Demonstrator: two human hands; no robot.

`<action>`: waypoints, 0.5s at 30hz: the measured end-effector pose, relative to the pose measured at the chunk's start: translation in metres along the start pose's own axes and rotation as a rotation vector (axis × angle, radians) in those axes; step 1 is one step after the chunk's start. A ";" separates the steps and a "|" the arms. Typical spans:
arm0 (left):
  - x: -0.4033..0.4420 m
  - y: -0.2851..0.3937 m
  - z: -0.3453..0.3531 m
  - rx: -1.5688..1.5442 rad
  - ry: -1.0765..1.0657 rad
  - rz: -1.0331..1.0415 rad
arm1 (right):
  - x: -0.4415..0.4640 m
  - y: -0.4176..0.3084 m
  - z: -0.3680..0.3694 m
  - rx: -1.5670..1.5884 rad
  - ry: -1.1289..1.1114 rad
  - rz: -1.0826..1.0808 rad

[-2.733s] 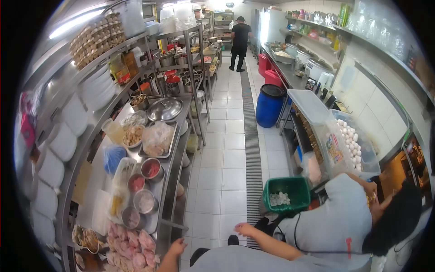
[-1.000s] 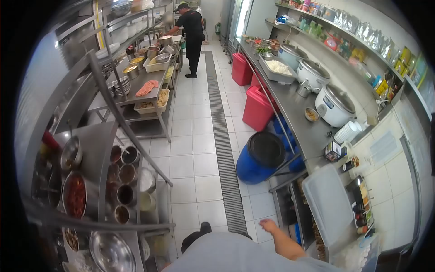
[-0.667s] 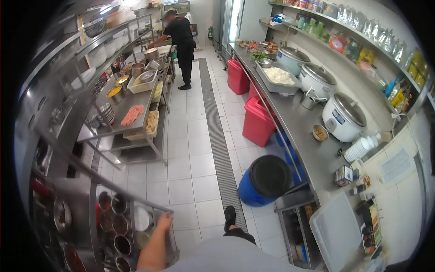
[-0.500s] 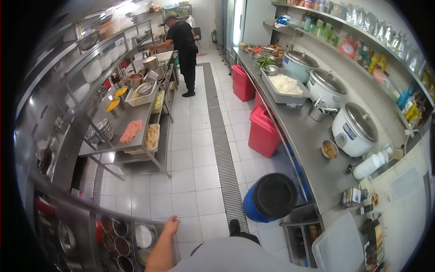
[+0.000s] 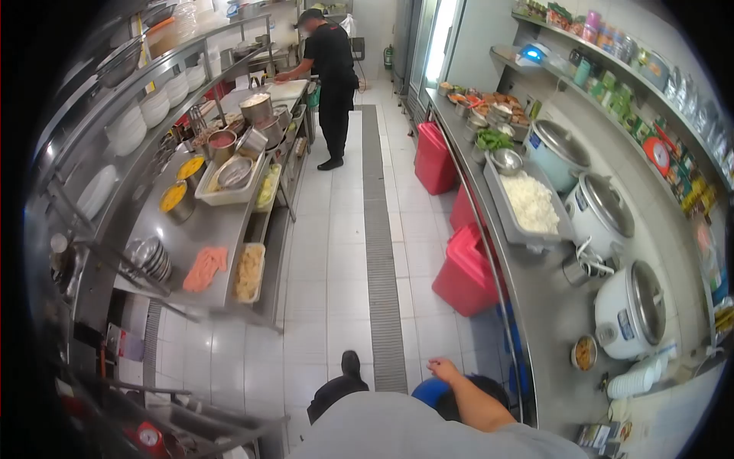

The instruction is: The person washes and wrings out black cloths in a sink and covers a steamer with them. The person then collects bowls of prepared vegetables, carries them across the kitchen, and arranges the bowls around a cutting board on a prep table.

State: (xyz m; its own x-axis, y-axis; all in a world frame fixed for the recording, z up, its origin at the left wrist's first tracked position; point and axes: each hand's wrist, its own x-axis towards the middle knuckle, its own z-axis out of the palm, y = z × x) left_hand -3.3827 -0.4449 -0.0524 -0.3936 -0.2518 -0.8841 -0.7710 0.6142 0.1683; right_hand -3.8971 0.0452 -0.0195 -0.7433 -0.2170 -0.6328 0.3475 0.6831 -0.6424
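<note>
My right hand (image 5: 442, 369) hangs in front of my body at the lower right. Its fingers are loosely bent and it holds nothing. Below and behind the forearm shows a blue barrel with a black lid (image 5: 485, 389), mostly covered by the arm; I cannot tell that they touch. Out of view is my left hand. One dark shoe (image 5: 350, 364) is forward on the white tiled floor, left of the drain grating (image 5: 386, 306).
On the left a steel table (image 5: 149, 237) bears pots, a pink cloth (image 5: 205, 269) and bowls. To the right, a steel counter (image 5: 527, 321) holds a tray of rice (image 5: 531, 203) and rice cookers (image 5: 628, 310). Red bins (image 5: 466, 271) stand beneath it. A person (image 5: 334, 84) works ahead.
My view has moved forward along the aisle, and the tables look nearer. My left arm has left the view while my right arm has come in. The barrel is now mostly covered.
</note>
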 end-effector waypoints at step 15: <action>0.258 0.403 -0.536 -0.446 0.649 0.431 | 0.070 0.063 -0.064 -0.629 -0.258 -0.066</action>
State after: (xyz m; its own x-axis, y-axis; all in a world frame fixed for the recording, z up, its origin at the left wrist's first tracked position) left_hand -4.0632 -0.6630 0.0205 -0.7952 -0.5230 -0.3069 -0.5601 0.4395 0.7022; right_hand -3.9635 0.1173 -0.0761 -0.5639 -0.3779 -0.7343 -0.1502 0.9213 -0.3588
